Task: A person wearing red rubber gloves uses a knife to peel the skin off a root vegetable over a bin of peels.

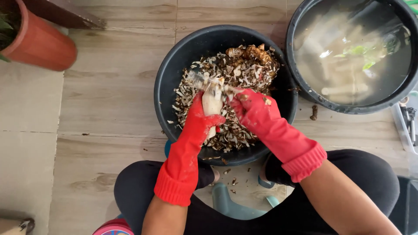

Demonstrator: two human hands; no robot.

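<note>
Head view looks straight down past your knees to your two red-gloved hands working over a dark basin (pixel 165 87). Your left hand (pixel 204 117) has its fingers curled around a pale, peeled root (pixel 212 104), gripping its lower half so the upper end sticks up toward the peelings. Your right hand (pixel 252 109) has its fingers closed together against the top of that root; something thin seems to be in that hand, but blur makes it hard to tell what. The root looks stiff and fairly light, and it is probably wet and slick where the skin is off, so the firm wrap around its middle suits it better than a fingertip pinch. Below and around it, a heap of brown and white peelings (pixel 226 130) fills the basin, with a few unpeeled knobbly roots (pixel 252 54) at the far rim. Farther right, a second basin (pixel 305 87) holds cloudy water with peeled pieces soaking. Far left stands an orange flowerpot (pixel 41 43).
</note>
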